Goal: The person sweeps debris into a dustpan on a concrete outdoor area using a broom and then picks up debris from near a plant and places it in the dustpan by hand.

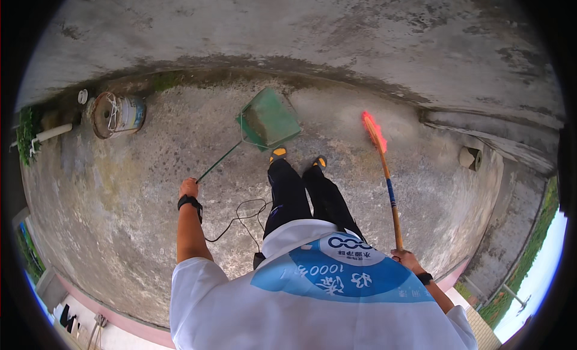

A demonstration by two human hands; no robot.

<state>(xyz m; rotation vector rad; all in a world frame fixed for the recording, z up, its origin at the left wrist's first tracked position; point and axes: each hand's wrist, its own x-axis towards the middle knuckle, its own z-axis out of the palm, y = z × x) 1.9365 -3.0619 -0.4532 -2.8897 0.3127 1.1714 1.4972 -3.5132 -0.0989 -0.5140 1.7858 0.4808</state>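
My left hand (189, 187) is closed round the thin green handle of a dustpan. The wide green dustpan (273, 122) rests on the concrete just ahead of my feet, with some dark dirt on its surface. At the right, my right hand (407, 260) grips the upper end of a wooden broom handle with a blue band on it. The broom (375, 132) reaches forward, its bright pink-red bristles by the floor, to the right of the dustpan and apart from it. Both wrists wear black bands.
A paint bucket (123, 116) lies on its side at the far left, near a white pipe (54, 133). A short hollow block (470, 158) sits by the right wall. The concrete wall (288, 31) runs across the far side. A dark cable (240, 217) trails beside my legs.
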